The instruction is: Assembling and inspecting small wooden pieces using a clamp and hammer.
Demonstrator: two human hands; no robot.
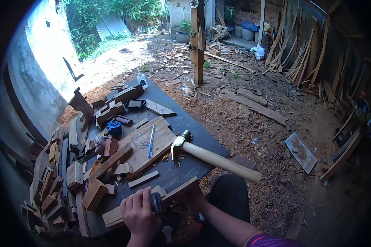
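A narrow wooden board [181,189] lies slantwise at the near edge of the dark table. My left hand [141,214] is closed over its left part, fingers bent across the wood. Beside those fingers a black tool part [156,202], perhaps of a clamp, sits against the board; its lower portion is in shadow. My right hand [195,198] is under the board's right end, its fingers hidden behind the wood. Just beyond, a claw hammer [218,159] with a pale wooden handle rests on the table, the handle sticking out past the right edge.
On the table [183,109] lie a flat wooden panel [163,138] with a blue pen [151,141], a blue tape measure [114,128], a phone [135,104] and several wood blocks [95,194]. A wooden post [197,49] stands beyond. Planks [257,105] and shavings cover the ground.
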